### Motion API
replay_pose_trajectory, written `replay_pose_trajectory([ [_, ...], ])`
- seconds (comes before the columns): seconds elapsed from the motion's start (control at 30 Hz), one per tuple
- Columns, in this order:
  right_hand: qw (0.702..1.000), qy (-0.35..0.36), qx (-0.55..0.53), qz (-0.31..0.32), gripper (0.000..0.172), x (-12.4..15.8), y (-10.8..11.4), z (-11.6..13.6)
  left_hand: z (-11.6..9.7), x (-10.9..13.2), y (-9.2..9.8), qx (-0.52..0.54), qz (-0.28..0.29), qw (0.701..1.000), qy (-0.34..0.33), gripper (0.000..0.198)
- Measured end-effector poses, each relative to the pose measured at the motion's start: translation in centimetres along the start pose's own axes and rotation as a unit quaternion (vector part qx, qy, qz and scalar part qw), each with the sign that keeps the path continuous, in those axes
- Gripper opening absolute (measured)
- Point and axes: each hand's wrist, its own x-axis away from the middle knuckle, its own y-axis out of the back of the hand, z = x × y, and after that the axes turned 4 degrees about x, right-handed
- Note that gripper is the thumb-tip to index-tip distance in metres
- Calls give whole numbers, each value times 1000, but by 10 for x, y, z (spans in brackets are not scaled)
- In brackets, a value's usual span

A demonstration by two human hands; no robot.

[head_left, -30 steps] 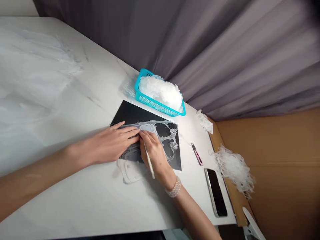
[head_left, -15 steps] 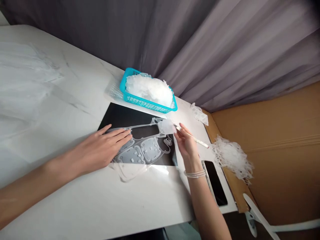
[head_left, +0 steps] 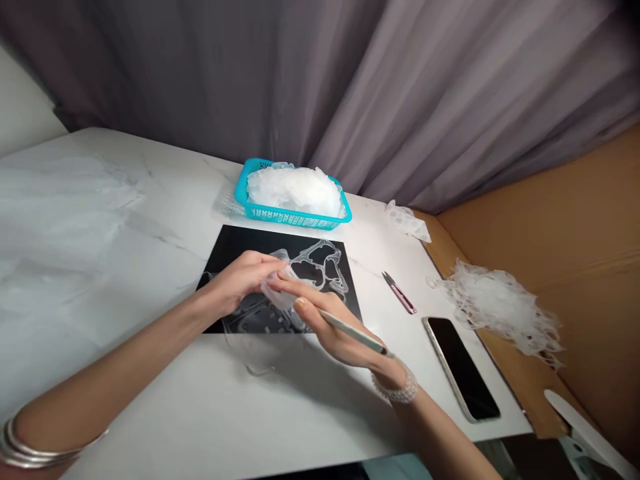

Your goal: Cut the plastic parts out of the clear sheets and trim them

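Clear plastic piece [head_left: 277, 295] pinched between left hand [head_left: 239, 283] and right hand [head_left: 320, 327], long axis running hand to hand above black sheet [head_left: 235, 243], right fingers also clenching white stylus [head_left: 353, 331].

Craft corner — marble-look table [head_left: 115, 333], grey curtain [head_left: 250, 80], cardboard [head_left: 560, 213]
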Motion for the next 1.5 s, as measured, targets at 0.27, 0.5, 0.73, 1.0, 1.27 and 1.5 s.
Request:
replay_pose_trajectory([
  [0.27, 968, -129, -83, -199, 35, -30, 25, -28, 8, 3, 3, -34, -17, 999, -1, 38],
  [0.5, 981, -96, -43, -163, 42, -65, 5, -51, 14, 11, -6, -177, -88, 977, -82, 30],
  [0.73, 964, -42, 134, -226, 29, -60, 18, -75, 7, 28, -11, -187, -270, 921, -207, 28],
  [1.0, 977, -46, 31, -208, 33, -66, 21, -67, 13, 26, -9, -205, -248, 912, -255, 25],
  [1.27, 966, -97, -232, -59, 50, -59, 27, -39, 10, 6, 10, 34, -131, 990, -48, 30],
  [1.5, 973, -56, -219, -50, 46, -60, 24, -42, 3, 7, 18, 39, 2, 999, 7, 34],
])
